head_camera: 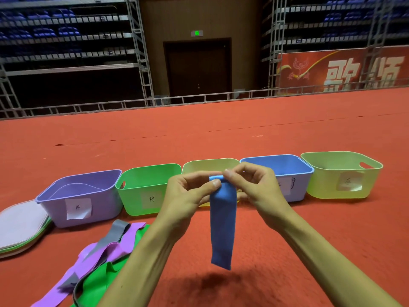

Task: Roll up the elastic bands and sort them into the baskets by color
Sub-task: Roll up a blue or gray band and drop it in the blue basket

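Red carpet (332,229) lay under a row of 5 baskets (150,168). Both hands were up in front of them. The left hand (183,196) & right hand (259,185) each pinched the top end of the blue band (222,229). The roll looked only just begun & the rest hung loose in the air. The blue basket (287,167) sat just behind the right hand. If the pinch got loose, the stretchy band could slip out & spring open, or roll up crooked
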### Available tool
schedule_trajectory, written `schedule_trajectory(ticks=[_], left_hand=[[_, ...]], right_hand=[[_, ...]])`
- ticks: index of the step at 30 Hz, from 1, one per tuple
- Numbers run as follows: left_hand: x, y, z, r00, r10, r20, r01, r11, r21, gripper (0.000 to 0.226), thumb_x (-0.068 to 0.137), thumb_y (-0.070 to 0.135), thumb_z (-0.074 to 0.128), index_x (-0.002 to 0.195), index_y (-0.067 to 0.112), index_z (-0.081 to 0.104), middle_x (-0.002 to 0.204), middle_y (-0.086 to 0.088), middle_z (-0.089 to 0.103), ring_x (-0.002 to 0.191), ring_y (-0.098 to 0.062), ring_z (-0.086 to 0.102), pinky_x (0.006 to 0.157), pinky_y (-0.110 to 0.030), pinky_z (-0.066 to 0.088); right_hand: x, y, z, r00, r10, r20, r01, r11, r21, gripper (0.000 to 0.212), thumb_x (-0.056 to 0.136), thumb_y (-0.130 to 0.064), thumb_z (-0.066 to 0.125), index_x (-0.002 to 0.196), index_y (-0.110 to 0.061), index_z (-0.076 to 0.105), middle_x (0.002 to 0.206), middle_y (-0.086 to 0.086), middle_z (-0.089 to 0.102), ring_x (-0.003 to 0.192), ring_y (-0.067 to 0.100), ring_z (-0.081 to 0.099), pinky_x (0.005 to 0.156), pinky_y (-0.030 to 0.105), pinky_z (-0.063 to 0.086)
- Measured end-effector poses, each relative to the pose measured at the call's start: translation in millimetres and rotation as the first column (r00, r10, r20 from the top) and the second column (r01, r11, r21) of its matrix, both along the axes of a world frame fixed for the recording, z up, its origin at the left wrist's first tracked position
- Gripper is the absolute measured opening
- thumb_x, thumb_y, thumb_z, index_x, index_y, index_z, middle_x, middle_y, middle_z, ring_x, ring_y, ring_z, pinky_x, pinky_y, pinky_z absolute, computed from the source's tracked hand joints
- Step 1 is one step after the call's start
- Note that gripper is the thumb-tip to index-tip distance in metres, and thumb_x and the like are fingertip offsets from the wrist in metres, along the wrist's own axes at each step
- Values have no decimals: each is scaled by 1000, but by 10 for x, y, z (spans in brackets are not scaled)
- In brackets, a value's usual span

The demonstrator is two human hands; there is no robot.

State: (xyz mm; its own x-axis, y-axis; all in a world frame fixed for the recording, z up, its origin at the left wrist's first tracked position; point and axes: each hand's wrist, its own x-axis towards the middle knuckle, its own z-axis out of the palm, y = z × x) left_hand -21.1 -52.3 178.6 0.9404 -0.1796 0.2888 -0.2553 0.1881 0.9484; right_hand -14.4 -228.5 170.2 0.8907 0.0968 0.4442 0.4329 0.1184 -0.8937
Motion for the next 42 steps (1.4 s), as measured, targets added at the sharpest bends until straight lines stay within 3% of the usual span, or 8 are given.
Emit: schedule_trajectory(ticks=[5, 11, 16, 20, 29, 32, 35, 42], left_hand=[[-3, 15, -5, 998, -43, -46, 43, 999, 3, 25, 84, 2, 73, 109, 1, 76, 109, -15, 77, 103, -22, 74, 83, -29, 58], [4, 15, 63, 998, -13, -67, 13, 1000, -2, 27, 71, 21, 80, 91, 3, 79, 95, -14, 79, 87, -17, 75, 73, -23, 57], [20, 12, 36, 999, 45, -25, -44, 999, 22, 25, 76, 5, 80, 101, 0, 77, 96, -17, 79, 91, -21, 75, 80, -26, 59], [16, 14, 1, 998, 59, -37, -59, 998, 15, 21, 79, -2, 78, 100, 3, 77, 94, -15, 79, 89, -20, 74, 76, -24, 58], [-63, -26, 24, 995, 12, -97, -12, 1000, 2, 26, 72, 28, 79, 87, 6, 81, 91, -13, 79, 80, -17, 74, 68, -26, 57], [-59, -28, 10, 998, 21, -64, -22, 1000, -17, 20, 72, 21, 79, 86, 8, 82, 94, -14, 79, 88, -18, 75, 73, -25, 58], [-54, -11, 2, 999, 28, -42, -28, 999, -16, 28, 71, 14, 79, 96, 4, 79, 98, -16, 79, 89, -19, 75, 78, -26, 59], [-70, 4, -2, 997, 24, -78, -28, 999, -46, 40, 68, 14, 81, 106, 2, 76, 100, -14, 78, 87, -16, 74, 71, -23, 58]], right_hand=[[-15, -14, -52, 987, -58, 151, 58, 998, 7, 10, 87, -3, 77, 85, 2, 69, 77, 16, 70, 71, 14, 66, 65, 23, 51], [-47, -43, -108, 991, -23, 129, 17, 999, 45, 9, 86, 6, 75, 91, 8, 67, 68, -7, 68, 63, 4, 63, 61, 13, 47], [-41, -33, -92, 1000, 0, -3, 1, 999, 32, 23, 82, -22, 83, 91, -6, 69, 90, 14, 75, 81, 25, 69, 71, 35, 58], [-53, 5, -111, 999, -52, 6, 51, 996, 67, 10, 88, -10, 76, 83, -3, 72, 78, 9, 75, 72, 14, 70, 59, 25, 54], [-69, -26, -186, 996, -77, 51, 69, 988, 135, 12, 84, 3, 77, 94, -3, 74, 86, 16, 77, 79, 19, 72, 70, 26, 55], [-63, -38, -181, 1000, -17, 5, 16, 988, 151, 19, 83, -2, 81, 101, -5, 75, 93, 19, 76, 87, 24, 71, 76, 33, 57], [-81, -36, -147, 994, 72, -87, -52, 976, 210, 29, 81, -26, 81, 100, -6, 74, 94, 20, 73, 85, 28, 71, 73, 41, 60], [-105, -15, -171, 993, -118, 7, 115, 981, 158, 24, 79, -21, 78, 93, -1, 78, 90, 16, 78, 80, 21, 72, 68, 29, 57]])
